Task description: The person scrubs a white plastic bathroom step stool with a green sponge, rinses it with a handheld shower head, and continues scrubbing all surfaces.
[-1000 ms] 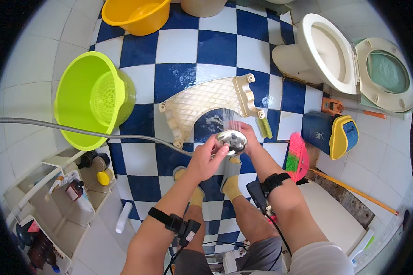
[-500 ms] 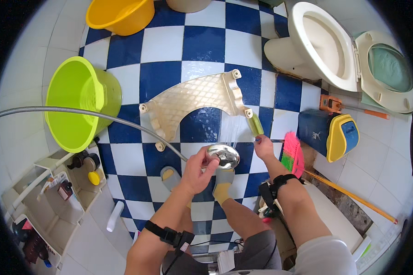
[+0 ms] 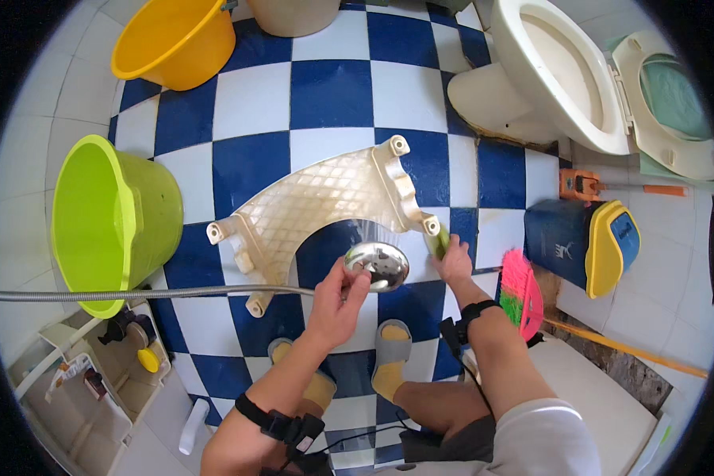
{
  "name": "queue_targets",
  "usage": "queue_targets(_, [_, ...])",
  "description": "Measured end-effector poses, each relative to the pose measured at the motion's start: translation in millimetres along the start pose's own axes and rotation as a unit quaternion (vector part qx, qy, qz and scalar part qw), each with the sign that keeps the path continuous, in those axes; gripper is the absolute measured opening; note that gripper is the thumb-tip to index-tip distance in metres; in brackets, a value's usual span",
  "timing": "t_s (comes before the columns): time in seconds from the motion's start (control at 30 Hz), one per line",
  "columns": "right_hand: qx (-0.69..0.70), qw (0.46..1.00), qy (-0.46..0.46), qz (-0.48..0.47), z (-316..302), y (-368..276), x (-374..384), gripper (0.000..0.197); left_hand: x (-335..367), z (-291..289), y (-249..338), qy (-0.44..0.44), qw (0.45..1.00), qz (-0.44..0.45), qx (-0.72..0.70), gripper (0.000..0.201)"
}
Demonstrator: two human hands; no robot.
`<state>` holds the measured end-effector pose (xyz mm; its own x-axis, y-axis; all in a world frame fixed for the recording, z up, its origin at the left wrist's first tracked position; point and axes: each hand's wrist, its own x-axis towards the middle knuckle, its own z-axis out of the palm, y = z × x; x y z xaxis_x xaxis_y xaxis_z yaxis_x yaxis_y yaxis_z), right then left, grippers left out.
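Observation:
A cream plastic stool (image 3: 301,198) with a curved cut-out lies with its feet toward me. My left hand (image 3: 337,305) is closed round the neck of a silver shower head (image 3: 378,266), held before the cut-out. Thin streams of water run from it toward the stool. Its metal hose (image 3: 159,293) stretches off to the left. Closed on a green scrubber (image 3: 440,240), my right hand (image 3: 454,262) is beside the stool's near right foot. The scrubber's gripped end is hidden by my fingers.
A lime-green tub (image 3: 155,214) stands left, a yellow basin (image 3: 186,63) far left. The toilet (image 3: 500,99) is far right. A blue bin with a yellow lid (image 3: 559,242) and a pink-and-green broom (image 3: 520,289) are at right. Shelves (image 3: 127,381) hold bottles at lower left. The checkered floor looks wet.
The stool has turned slightly and sits nearer to me. My right hand and the scrubber are closer against its near right foot. The hose hangs lower, and the whole view has shifted.

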<state>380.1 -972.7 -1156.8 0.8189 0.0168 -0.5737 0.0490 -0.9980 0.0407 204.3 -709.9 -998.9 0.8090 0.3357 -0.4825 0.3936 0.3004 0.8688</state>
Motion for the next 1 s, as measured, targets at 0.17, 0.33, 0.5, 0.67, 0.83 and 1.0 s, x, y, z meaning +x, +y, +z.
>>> queue_targets(0.17, [0.193, 0.96, 0.16, -0.127, -93.9, -13.2, -16.1, 0.062, -2.1, -8.1, 13.4, 0.008, 0.998, 0.058, -0.031, 0.023])
queue_targets(0.33, [0.113, 0.945, 0.167, -0.258, -199.4, -107.5, -23.5, 0.065, 8.0, -14.9, 36.5, 0.03, 0.997, 0.057, -0.035, 0.026])
queue_targets(0.5, [0.039, 0.897, 0.199, -0.393, -169.3, -180.8, -28.9, 0.052, 32.7, -24.1, 34.1, 0.061, 0.99, 0.127, -0.007, 0.034])
queue_targets(0.67, [0.02, 0.882, 0.207, -0.422, -148.8, -173.3, -17.5, 0.047, 39.6, -24.1, 17.3, 0.052, 0.992, 0.111, -0.029, 0.034])
queue_targets(0.83, [-0.148, 0.869, 0.172, -0.44, -149.9, -169.4, -16.9, 0.033, 52.9, -20.0, 9.4, 0.038, 0.989, 0.139, -0.04, 0.033])
queue_targets(1.0, [-0.216, 0.838, 0.202, -0.459, -150.8, -170.5, -18.6, 0.039, 65.8, -23.4, -1.7, 0.059, 0.983, 0.145, -0.093, 0.03])
